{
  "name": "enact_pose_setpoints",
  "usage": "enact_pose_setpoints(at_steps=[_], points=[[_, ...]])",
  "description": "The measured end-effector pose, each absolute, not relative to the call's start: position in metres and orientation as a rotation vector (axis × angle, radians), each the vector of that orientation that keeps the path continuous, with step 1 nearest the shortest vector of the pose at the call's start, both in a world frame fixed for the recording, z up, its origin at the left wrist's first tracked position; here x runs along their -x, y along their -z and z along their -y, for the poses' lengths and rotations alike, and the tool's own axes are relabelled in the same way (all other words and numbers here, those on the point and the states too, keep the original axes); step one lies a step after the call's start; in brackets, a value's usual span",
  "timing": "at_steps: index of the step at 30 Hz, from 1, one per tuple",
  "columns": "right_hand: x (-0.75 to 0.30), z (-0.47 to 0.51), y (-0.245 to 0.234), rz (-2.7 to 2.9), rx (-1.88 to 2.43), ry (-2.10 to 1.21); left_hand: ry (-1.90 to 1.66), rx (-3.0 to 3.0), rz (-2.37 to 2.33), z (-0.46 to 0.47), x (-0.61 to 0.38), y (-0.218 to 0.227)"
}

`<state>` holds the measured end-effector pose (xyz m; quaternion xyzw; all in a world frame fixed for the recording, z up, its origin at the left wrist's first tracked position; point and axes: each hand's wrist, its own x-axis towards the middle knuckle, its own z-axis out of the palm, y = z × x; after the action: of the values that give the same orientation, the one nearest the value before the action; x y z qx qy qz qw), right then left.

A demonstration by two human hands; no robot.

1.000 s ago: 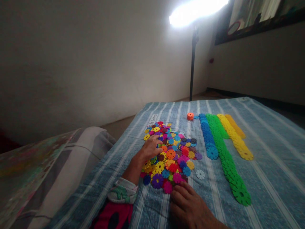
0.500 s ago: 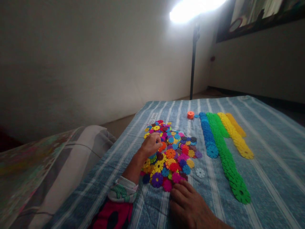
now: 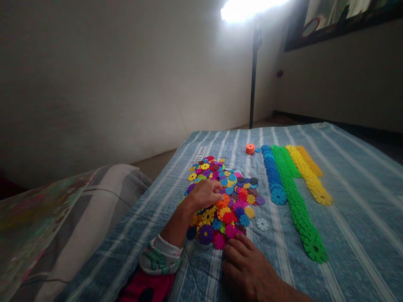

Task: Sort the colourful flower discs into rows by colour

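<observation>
A pile of colourful flower-shaped plastic discs (image 3: 234,191) lies on a blue striped blanket (image 3: 349,201). My left hand (image 3: 204,193) rests on the pile's left side, fingers curled and pinched on an orange disc (image 3: 223,201). My right hand (image 3: 248,268) lies flat on the blanket at the pile's near edge, fingers stretched out and touching the pink discs there. To the right are sorted rows: blue (image 3: 273,176), green (image 3: 296,201), yellow (image 3: 310,178) and orange (image 3: 311,161).
A small orange stack (image 3: 250,148) sits beyond the pile, and a lone white disc (image 3: 262,224) lies between pile and green row. A patterned pillow (image 3: 78,218) is at the left. A lamp stand (image 3: 253,75) rises behind the bed by the wall.
My left hand slid a little nearer and lower across the pile, fingers closing over an orange disc. My right hand stayed put. The view tilted slightly.
</observation>
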<state>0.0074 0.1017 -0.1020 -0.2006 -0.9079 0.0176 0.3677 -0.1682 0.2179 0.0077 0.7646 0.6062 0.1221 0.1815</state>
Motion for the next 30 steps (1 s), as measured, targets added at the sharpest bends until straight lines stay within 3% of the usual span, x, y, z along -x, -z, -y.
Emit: enact_pose_setpoints(at_steps=[16,23,30], points=[[-0.004,-0.103,0.106,2.359,0.522,-0.035,0.034,-2.478,-1.911,-0.200,0.135,-0.006],[0.002,-0.107,0.108,2.189,0.498,0.133,-0.131,-2.403,-1.938,-0.208,0.142,-0.021],[0.029,-0.119,0.148,2.254,0.519,0.179,-0.274,-2.496,-1.884,-0.271,0.118,-0.050]])
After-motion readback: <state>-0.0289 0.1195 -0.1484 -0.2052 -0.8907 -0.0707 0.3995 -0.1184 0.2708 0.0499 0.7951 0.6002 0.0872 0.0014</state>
